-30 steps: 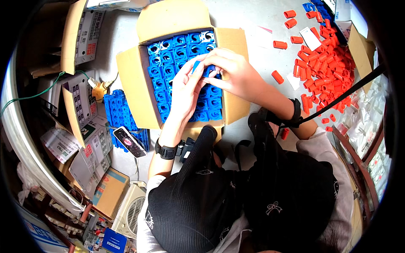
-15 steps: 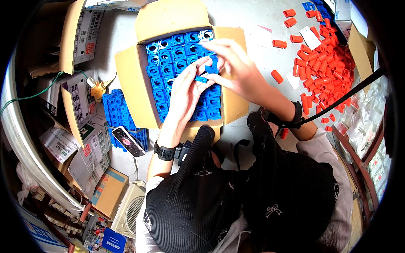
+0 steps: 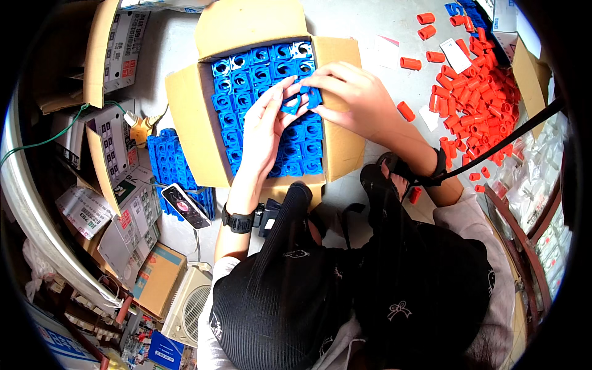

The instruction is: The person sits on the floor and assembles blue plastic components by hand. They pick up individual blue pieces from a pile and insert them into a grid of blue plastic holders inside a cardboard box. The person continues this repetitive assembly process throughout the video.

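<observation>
Left hand [image 3: 265, 126] and right hand [image 3: 354, 98] have parted slightly, each gripping blue plastic [image 3: 314, 97], so the handling above the open carton [image 3: 192, 126] seems unfinished

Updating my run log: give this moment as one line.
left hand, right hand: holding blue parts | below: open box | rightward: red tubes

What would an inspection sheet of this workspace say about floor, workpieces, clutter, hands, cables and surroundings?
Surface: light grey floor.
Workpieces: blue plastic clips in rows inside an open cardboard box; blue plastic piece held above, possibly two.
Clutter: red plastic sleeves heaped and scattered at right; smartphone by stacked blue parts at left.
Hands: left hand and right hand both grip blue plastic.
Cables: green cord at left; yellow plug adapter nearby.
Surroundings: opened cartons at left, plastic bags at right.
</observation>
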`<state>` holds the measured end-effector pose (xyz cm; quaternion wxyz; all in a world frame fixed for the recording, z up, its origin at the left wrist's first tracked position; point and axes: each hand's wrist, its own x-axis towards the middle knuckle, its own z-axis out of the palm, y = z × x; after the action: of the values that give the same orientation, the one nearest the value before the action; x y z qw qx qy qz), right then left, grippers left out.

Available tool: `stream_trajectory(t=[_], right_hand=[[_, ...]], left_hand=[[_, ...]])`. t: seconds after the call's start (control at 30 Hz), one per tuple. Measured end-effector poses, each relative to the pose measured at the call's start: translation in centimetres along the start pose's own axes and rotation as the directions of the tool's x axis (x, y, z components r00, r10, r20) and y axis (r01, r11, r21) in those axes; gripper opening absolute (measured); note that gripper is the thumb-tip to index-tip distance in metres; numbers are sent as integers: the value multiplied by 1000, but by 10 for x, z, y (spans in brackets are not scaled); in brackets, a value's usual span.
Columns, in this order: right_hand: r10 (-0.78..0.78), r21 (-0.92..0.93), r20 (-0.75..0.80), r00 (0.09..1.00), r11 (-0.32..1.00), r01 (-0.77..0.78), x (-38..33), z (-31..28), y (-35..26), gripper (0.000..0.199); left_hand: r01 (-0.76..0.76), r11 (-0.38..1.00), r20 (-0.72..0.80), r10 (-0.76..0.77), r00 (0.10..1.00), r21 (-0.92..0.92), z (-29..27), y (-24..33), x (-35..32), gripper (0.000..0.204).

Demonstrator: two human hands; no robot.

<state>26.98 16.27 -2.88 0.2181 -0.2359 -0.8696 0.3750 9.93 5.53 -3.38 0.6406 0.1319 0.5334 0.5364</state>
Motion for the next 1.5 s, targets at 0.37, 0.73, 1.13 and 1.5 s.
stream_trajectory(t=[0.37,0.73,1.13,1.5], right_hand=[[73,171,220,973,979,-113,-1,3,-7,50],[140,138,364,921,970,-202,5,-8,-11,51],[-15,177,396,918,982,-60,-5,4,2,49],[-20,115,161,987,993,1,-5,10,-5,45]], left_hand=[[149,985,74,-156,985,89,-8,-1,-3,43],[156,966,176,-194,965,208,-9,8,2,46],[202,957,248,-252,935,209,-8,7,-4,56],[-292,479,117,362,925,828,6,16,-8,29]])
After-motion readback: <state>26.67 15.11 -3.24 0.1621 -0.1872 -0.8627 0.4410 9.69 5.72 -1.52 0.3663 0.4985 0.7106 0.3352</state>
